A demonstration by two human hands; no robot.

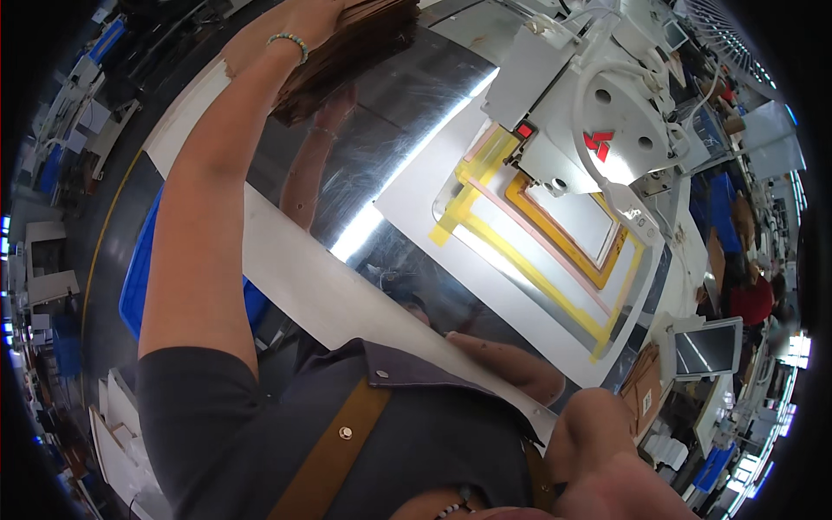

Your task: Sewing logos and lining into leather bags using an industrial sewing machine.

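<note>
My left arm stretches up the left side of the view, and my left hand, below which a beaded bracelet circles the wrist, is at a stack of thin brown pieces. The upper edge of the picture cuts off its fingers, so their grip does not show. The stack lies on a shiny metal plate, which mirrors my arm. At the lower right my right arm is bent close to my body; its hand is out of view.
A white machine head with a red mark overhangs a yellow frame on a white sheet edged with yellow tape. A small screen stands at right. A blue bin is below the worktop's left edge.
</note>
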